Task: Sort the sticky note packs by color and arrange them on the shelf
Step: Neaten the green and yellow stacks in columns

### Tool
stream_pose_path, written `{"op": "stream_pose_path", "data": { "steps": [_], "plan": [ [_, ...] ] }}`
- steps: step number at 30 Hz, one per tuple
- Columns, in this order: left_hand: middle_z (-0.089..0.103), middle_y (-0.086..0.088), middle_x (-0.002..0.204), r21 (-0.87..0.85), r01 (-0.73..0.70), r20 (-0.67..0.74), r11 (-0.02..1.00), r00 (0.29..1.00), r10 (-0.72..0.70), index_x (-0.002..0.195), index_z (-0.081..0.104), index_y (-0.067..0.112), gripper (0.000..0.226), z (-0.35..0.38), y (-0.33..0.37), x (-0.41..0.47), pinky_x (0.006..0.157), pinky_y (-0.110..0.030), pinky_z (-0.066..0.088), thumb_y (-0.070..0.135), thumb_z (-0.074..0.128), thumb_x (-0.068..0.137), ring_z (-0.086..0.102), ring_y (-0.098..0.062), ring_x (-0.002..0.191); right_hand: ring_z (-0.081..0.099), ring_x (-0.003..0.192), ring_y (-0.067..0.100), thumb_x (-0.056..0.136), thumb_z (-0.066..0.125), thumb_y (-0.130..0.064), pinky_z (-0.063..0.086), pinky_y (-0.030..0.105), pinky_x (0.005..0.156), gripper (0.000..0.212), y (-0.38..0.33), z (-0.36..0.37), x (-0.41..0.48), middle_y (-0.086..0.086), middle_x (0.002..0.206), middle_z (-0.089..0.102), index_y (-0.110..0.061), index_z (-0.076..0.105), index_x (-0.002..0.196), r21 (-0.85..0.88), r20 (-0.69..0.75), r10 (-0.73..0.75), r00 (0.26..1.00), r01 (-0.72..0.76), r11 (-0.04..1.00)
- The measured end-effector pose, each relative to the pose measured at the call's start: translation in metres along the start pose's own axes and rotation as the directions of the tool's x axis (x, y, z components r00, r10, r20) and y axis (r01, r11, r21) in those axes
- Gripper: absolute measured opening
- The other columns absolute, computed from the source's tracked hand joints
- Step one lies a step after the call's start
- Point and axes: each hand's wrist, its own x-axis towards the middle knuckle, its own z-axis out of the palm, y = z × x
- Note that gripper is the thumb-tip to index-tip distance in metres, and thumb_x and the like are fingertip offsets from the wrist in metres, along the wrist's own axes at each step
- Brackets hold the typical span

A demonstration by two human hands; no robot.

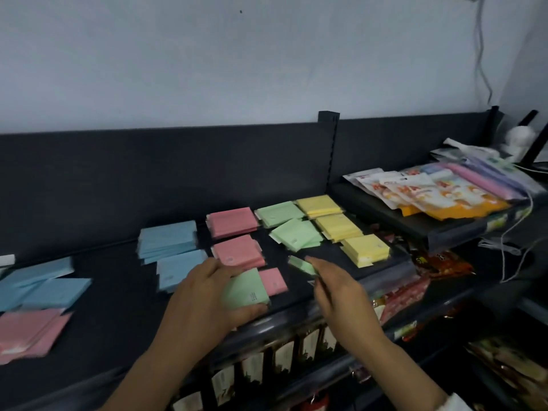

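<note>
Sticky note packs lie on a dark shelf [118, 307]. Sorted piles run across the back: blue packs [167, 240], pink packs [232, 222], green packs [280, 213] and yellow packs [320, 205]. My left hand [204, 295] grips a green pack [246, 289] that overlaps a single pink pack [274, 281] near the front edge. Just in front of the green piles, my right hand [332, 287] pinches another green pack [301, 265] edge-on. Loose blue packs [44, 284] and pink packs [29, 330] are heaped at the left.
A raised black shelf [415, 223] at the right carries printed packets [430, 194] and pastel pouches. White cables [510, 247] hang past it. Snack packets [439, 264] and tagged goods fill the rack below the front edge. A dark back panel bounds the shelf.
</note>
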Motion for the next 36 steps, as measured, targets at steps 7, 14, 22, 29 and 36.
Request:
{"op": "stream_pose_path", "data": {
  "steps": [7, 14, 22, 29, 36],
  "plan": [
    [0.045, 0.02, 0.105, -0.01, -0.042, -0.007, 0.999, 0.999, 0.042, 0.119, 0.054, 0.036, 0.072, 0.025, 0.012, 0.068, 0.086, -0.024, 0.041, 0.074, 0.061, 0.059, 0.045, -0.002, 0.101, 0.058, 0.115, 0.018, 0.081, 0.05, -0.003, 0.043, 0.031, 0.102, 0.045, 0.063, 0.01, 0.04, 0.002, 0.124, 0.063, -0.014, 0.062, 0.122, -0.129, 0.189, -0.104, 0.976, 0.13, 0.983],
    [0.042, 0.02, 0.105, 0.021, -0.067, 0.072, 0.998, 0.995, 0.065, 0.123, 0.052, 0.034, 0.078, 0.041, 0.016, 0.107, 0.084, -0.023, 0.039, 0.076, 0.059, 0.057, 0.043, -0.002, 0.101, 0.056, 0.1, 0.0, 0.083, 0.047, -0.044, 0.042, 0.015, 0.089, 0.036, 0.08, 0.017, 0.057, -0.016, 0.107, 0.068, -0.025, 0.074, 0.099, 0.056, 0.214, -0.011, 0.977, -0.001, 0.998],
    [0.042, 0.019, 0.105, 0.076, -0.08, 0.154, 0.994, 0.986, 0.067, 0.123, 0.051, 0.033, 0.078, 0.056, 0.034, 0.11, 0.087, -0.021, 0.041, 0.076, 0.057, 0.058, 0.042, -0.003, 0.101, 0.058, 0.087, -0.001, 0.086, 0.059, -0.019, 0.044, 0.012, 0.077, 0.015, 0.089, 0.016, 0.069, -0.013, 0.09, 0.069, -0.018, 0.075, 0.088, 0.187, 0.215, -0.009, 0.977, -0.032, 0.982],
    [0.045, 0.016, 0.113, 0.19, -0.04, 0.146, 0.981, 0.989, 0.012, 0.127, 0.049, 0.034, 0.078, 0.078, 0.067, 0.104, 0.089, -0.026, 0.039, 0.078, 0.052, 0.062, 0.042, -0.008, 0.103, 0.063, 0.085, -0.005, 0.086, 0.062, -0.004, 0.045, 0.004, 0.071, 0.019, 0.105, -0.017, 0.072, -0.018, 0.087, 0.068, -0.018, 0.075, 0.091, 0.407, -0.082, 0.067, 0.994, -0.028, 0.913],
    [0.045, 0.008, 0.128, 0.35, -0.013, 0.165, 0.937, 0.985, -0.048, 0.138, 0.036, 0.032, 0.107, 0.117, 0.084, 0.099, 0.094, -0.033, 0.04, 0.091, 0.011, 0.052, 0.043, -0.017, 0.114, 0.064, 0.08, -0.003, 0.088, 0.061, -0.007, 0.049, 0.009, 0.064, 0.022, 0.128, -0.052, 0.065, -0.02, 0.087, 0.068, -0.025, 0.072, 0.086, 0.492, -0.083, 0.078, 0.994, -0.027, 0.87]
  ]
}}
